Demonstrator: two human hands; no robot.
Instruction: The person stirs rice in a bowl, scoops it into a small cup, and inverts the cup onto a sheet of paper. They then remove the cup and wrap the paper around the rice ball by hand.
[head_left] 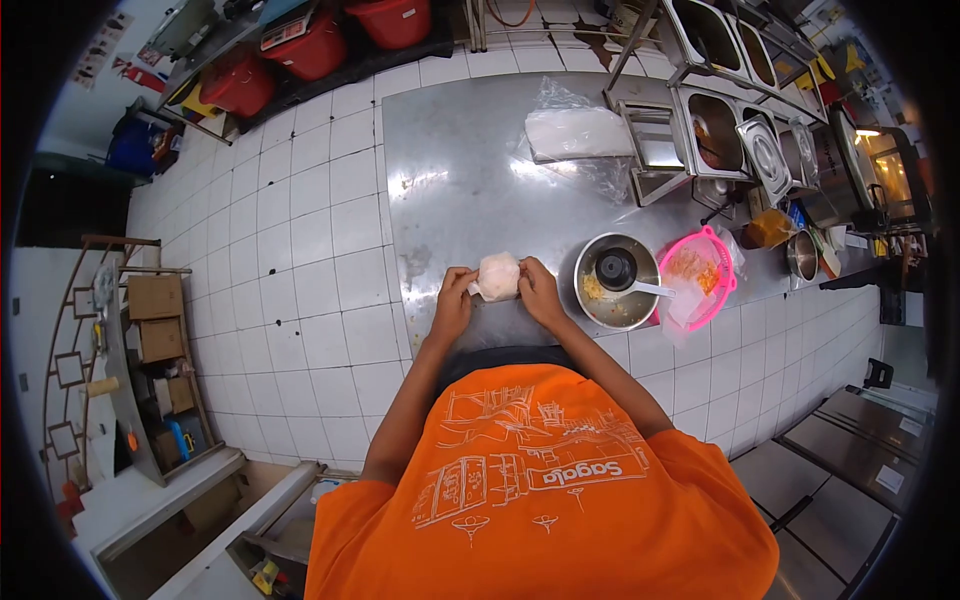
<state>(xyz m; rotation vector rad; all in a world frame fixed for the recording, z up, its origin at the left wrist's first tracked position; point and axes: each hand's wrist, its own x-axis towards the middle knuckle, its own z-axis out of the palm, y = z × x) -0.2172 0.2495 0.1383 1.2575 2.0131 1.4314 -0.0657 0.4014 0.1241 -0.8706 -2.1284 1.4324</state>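
A pale, rounded, wrapped bundle (499, 277) sits at the front edge of the steel table (440, 215), between my two hands. My left hand (458, 297) pinches a loose white flap at the bundle's left side. On the right side, the fingers of my right hand (538, 290) are bent against the bundle. Just right of that hand stands a steel bowl (584, 300) with a dark round container (616, 267), a white-handled utensil (650, 289) and yellowish chopped food inside. Beyond it is a pink basket (728, 275) holding orange bits and thin translucent sheets.
A stack of white sheets (578, 133) in clear plastic lies at the table's back. A metal rack with steel food pans (712, 130) stands at the back right. A small steel pot (802, 255) is farther right. Red tubs (305, 45) stand beyond the tiled floor.
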